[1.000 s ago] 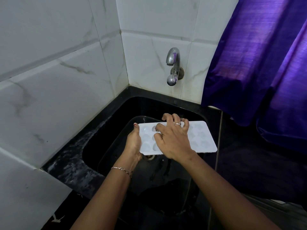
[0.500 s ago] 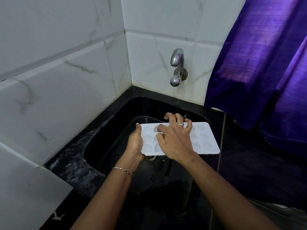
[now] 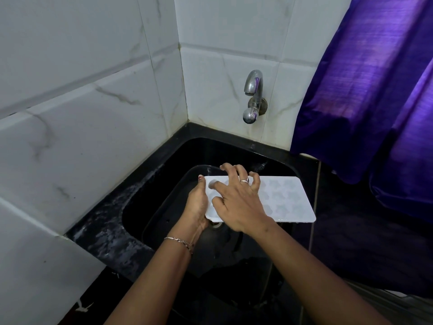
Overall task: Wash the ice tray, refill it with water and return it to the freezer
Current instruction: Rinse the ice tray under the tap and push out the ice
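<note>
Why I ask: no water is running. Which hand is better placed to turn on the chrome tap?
Likely right. The left hand grips the left end of the white plastic ice tray over the black sink; the right hand lies on top, nearer the chrome wall tap.

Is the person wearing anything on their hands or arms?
No sleeves are in sight. The left hand has a thin silver chain bracelet at its wrist and a reddish painted thumbnail. The right hand wears a silver ring on one finger.
</note>
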Action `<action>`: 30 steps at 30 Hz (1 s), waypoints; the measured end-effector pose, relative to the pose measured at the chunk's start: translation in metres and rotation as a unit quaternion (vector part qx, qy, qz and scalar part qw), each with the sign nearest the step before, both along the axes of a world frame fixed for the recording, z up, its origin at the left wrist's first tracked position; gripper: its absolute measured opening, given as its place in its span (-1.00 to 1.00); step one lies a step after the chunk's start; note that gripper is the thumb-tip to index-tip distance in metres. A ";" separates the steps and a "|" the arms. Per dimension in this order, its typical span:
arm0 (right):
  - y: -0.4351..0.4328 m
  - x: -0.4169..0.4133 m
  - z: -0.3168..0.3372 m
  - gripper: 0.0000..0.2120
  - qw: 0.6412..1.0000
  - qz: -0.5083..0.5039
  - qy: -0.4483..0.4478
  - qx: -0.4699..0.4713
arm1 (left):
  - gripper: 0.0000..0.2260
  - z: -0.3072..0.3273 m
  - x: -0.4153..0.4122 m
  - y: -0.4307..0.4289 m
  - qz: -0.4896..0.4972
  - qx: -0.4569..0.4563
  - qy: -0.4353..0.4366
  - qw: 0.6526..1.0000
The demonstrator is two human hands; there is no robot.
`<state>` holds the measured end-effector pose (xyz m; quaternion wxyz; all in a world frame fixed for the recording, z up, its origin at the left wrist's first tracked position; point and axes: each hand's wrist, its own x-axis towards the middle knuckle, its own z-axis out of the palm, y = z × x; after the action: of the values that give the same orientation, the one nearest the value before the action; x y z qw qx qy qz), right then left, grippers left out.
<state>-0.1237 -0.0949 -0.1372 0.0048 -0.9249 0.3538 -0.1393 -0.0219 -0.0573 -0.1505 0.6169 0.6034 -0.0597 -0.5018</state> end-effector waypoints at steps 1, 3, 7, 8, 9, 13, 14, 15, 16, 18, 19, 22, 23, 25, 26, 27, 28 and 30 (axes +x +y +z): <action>-0.001 0.000 -0.002 -0.51 1.000 0.002 0.001 0.003 | -0.52 -0.001 0.000 0.001 -0.002 0.000 0.000 1.000; -0.002 -0.001 -0.004 -0.51 1.000 0.011 0.001 0.007 | -0.50 -0.001 0.001 0.003 -0.003 -0.001 0.004 1.000; -0.001 0.001 -0.004 -0.54 1.000 -0.001 -0.010 0.003 | -0.49 -0.003 0.002 0.005 -0.003 -0.001 0.005 1.000; 0.001 0.001 -0.004 -0.54 1.000 -0.011 -0.017 0.003 | -0.50 -0.003 0.002 0.005 -0.004 0.002 0.004 1.000; 0.001 0.001 -0.003 -0.53 1.000 -0.020 -0.021 0.005 | -0.49 -0.003 0.003 0.005 -0.006 0.003 0.003 1.000; 0.003 0.003 -0.001 -0.45 0.999 -0.020 -0.016 0.019 | -0.48 -0.003 0.007 0.006 -0.012 0.004 -0.006 1.000; 0.002 0.004 -0.001 -0.45 1.000 -0.012 -0.013 0.019 | -0.47 -0.002 0.007 0.007 -0.020 0.000 0.002 1.000; 0.000 0.004 -0.002 -0.46 1.000 -0.004 -0.010 0.020 | -0.46 -0.001 0.006 0.007 -0.024 -0.003 0.015 1.000; -0.002 0.003 -0.003 -0.47 1.000 0.005 -0.007 0.020 | -0.45 0.000 0.006 0.007 -0.027 -0.005 0.024 0.999; -0.004 0.002 -0.005 -0.50 1.000 0.018 0.001 0.016 | -0.44 0.002 0.004 0.009 -0.024 -0.007 0.033 0.999; -0.004 0.001 -0.006 -0.51 1.000 0.023 0.003 0.013 | -0.43 0.002 0.004 0.010 -0.024 -0.008 0.035 0.999; 0.000 -0.001 -0.002 -0.57 1.000 0.017 -0.017 0.017 | -0.43 0.000 0.006 0.011 -0.022 -0.007 0.032 0.999; 0.001 -0.004 0.001 -0.58 0.999 0.013 -0.032 0.024 | -0.44 -0.001 0.007 0.011 -0.024 -0.012 0.032 0.999; -0.003 -0.017 0.006 -0.56 0.997 0.008 -0.065 0.039 | -0.46 -0.003 0.010 0.012 -0.018 -0.015 0.029 0.999; -0.007 -0.026 0.008 -0.56 0.996 0.001 -0.082 0.041 | -0.49 -0.004 0.011 0.013 -0.014 -0.012 0.027 0.999; -0.012 -0.037 0.009 -0.57 0.995 -0.011 -0.096 0.039 | -0.50 -0.004 0.012 0.014 -0.015 -0.012 0.027 0.999; -0.018 -0.048 0.009 -0.58 0.993 -0.029 -0.107 0.036 | -0.50 -0.006 0.014 0.014 -0.017 -0.014 0.029 0.999; -0.030 -0.070 0.006 -0.61 0.990 -0.073 -0.119 0.030 | -0.50 -0.008 0.017 0.015 -0.016 -0.018 0.028 0.999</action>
<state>-0.1935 -0.1246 -0.1313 0.0648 -0.8729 0.4213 -0.2374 -0.0051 -0.0420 -0.1581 0.6208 0.5767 -0.0614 -0.5275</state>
